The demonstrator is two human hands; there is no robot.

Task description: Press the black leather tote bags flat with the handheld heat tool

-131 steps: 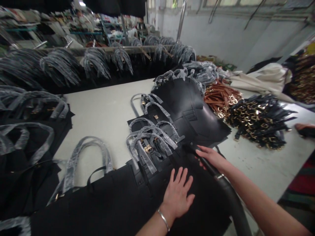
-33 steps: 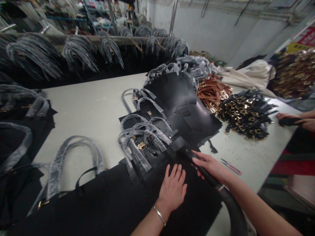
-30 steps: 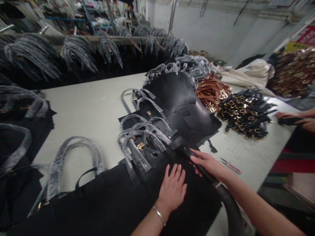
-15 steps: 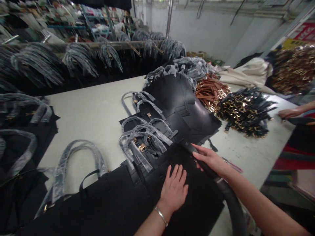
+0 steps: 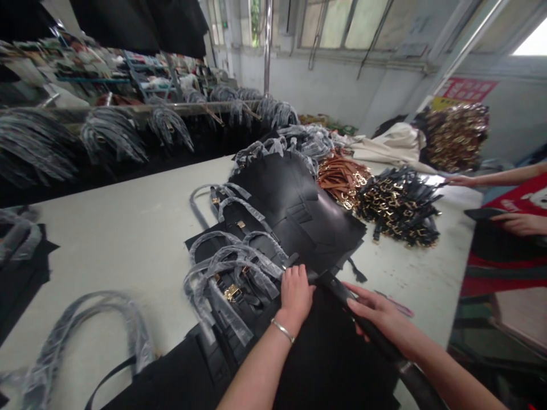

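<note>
My right hand (image 5: 378,316) is closed around a wide black strap (image 5: 374,336) with a metal ring lower down. The strap's narrow far end runs to my left hand (image 5: 297,290), whose fingers are curled over it. A silver bangle circles my left wrist. Below both hands lie black leather bag panels (image 5: 337,353), and the strap passes over them. Just left of my left hand are bag handles (image 5: 233,259) in clear plastic wrap, with a gold clasp (image 5: 232,293) among them. My left fingertips and palm are hidden from view.
Black panels (image 5: 280,191) are stacked farther up the table (image 5: 102,233). Brown straps (image 5: 342,176) and black straps with gold buckles (image 5: 399,202) lie in heaps at the right. Another person's hand (image 5: 519,223) holds a dark piece there. Wrapped handles (image 5: 113,134) hang along a rack.
My left hand has moved from lying spread on the black panel up to the strap's far end, and its fingers have curled. My right hand keeps hold of the strap. The view has tilted up.
</note>
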